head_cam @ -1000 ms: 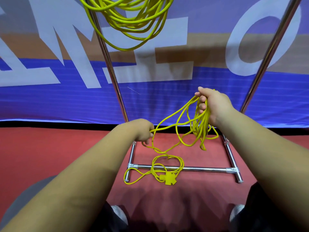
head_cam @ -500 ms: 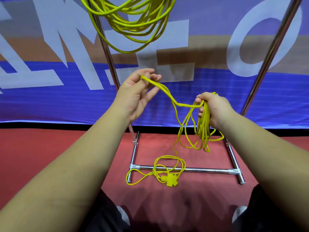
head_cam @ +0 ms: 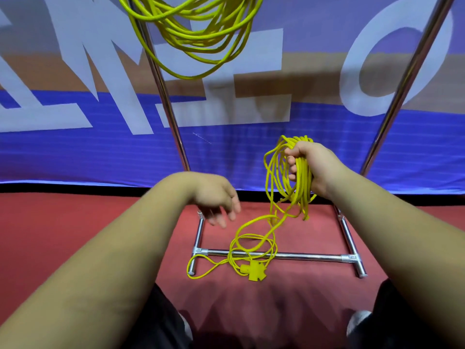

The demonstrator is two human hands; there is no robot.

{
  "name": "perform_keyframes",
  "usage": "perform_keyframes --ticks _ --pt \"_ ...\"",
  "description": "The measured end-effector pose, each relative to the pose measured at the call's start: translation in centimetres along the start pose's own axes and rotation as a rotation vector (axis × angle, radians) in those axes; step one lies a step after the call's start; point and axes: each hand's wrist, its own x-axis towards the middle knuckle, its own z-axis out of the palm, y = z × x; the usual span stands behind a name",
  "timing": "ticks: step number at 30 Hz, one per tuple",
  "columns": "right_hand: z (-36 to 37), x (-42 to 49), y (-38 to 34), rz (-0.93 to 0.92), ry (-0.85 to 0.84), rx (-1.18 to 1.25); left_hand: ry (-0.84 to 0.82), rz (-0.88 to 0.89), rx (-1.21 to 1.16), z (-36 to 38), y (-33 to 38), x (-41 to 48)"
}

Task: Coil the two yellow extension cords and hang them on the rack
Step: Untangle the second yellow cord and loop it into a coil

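Two cords: right grip [head_cam: 312, 170] is squeezing a coil [head_cam: 302, 182] of one, fingers curled right round it, tail dangling below to the floor [head_cam: 75, 235], plug [head_cam: 255, 270] lying against the rack [head_cam: 302, 256] base. Left grip [head_cam: 216, 200] is hovering beside it, fingers loose, empty. And the other cord [head_cam: 191, 37] is hanging overhead.

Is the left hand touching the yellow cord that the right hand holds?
Apart. In the head view, red floor shows between the fingers of the open left hand and the cord.
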Motion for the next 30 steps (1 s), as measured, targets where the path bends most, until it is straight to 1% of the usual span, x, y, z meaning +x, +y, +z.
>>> perform_keyframes --ticks 1,2,4,6,9,11,13,15,17,19,22,24,26,27,30 --pt "0.0 -0.3 -0.2 0.008 -0.033 -0.019 0.063 -0.060 0.102 0.6 -0.3 1.0" --pt "0.1 -0.6 -0.4 0.017 -0.064 -0.036 0.138 -0.080 0.155 1.2 -0.4 2.1" --pt "0.2 -1.1 -0.7 0.027 -0.124 -0.058 0.271 -0.067 0.148 2.0 -0.3 4.4" --pt "0.3 -1.5 -1.1 0.026 -0.168 -0.056 0.336 -0.018 0.102 2.8 0.0 6.4" --pt "0.6 -2.1 -1.4 0.022 -0.243 -0.031 0.328 0.077 0.115 4.1 0.0 8.6" --pt "0.7 -2.2 -1.4 0.018 -0.281 -0.020 0.293 0.118 0.033 4.7 -0.5 9.3" --pt "0.7 -2.3 -1.4 0.005 -0.304 -0.051 0.257 0.087 -0.072 4.8 -1.0 9.5" --pt "0.7 -2.3 -1.3 -0.024 -0.318 -0.109 0.267 0.027 -0.152 4.2 -1.3 9.6" --pt "0.5 -2.4 -1.3 -0.037 -0.308 -0.142 0.373 -0.012 -0.216 3.1 -1.1 9.4" --pt "0.4 -2.4 -1.5 -0.028 -0.285 -0.138 0.567 -0.005 -0.246 1.8 -0.7 8.7" --pt "0.0 -2.3 -1.8 -0.006 -0.229 -0.098 0.857 0.112 -0.201 0.6 -0.3 7.3" --pt "-0.2 -2.2 -2.0 -0.004 -0.177 -0.089 0.991 0.192 -0.206 0.4 0.2 6.3" --pt "-0.3 -2.2 -2.1 0.001 -0.145 -0.103 1.084 0.278 -0.271 0.1 1.0 5.3" --pt "-0.3 -2.2 -2.0 0.007 -0.138 -0.118 1.105 0.322 -0.309 -0.1 1.4 4.8" --pt "-0.2 -2.2 -1.7 0.035 -0.146 -0.125 1.096 0.433 -0.403 -0.6 2.4 3.5"
